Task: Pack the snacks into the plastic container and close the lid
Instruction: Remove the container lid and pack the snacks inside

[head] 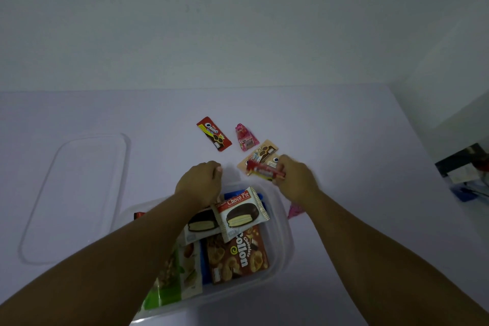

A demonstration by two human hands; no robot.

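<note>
Nearest me, the plastic container [284, 254] on the desk [344, 140] holds Choco Pie packs [239, 213] and a Collon box [238, 254]; piled loosely, they could block the lid [74, 193] lying left. Beyond, the right hand [296, 180] pinches a red snack [264, 171]; the left hand [199, 182] curls, holding nothing I can see.

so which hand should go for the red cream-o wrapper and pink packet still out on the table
Left. The left hand is curled, holds nothing, and sits nearest the red cream-o wrapper and pink packet. The right hand already grips a small red snack bar.
</note>
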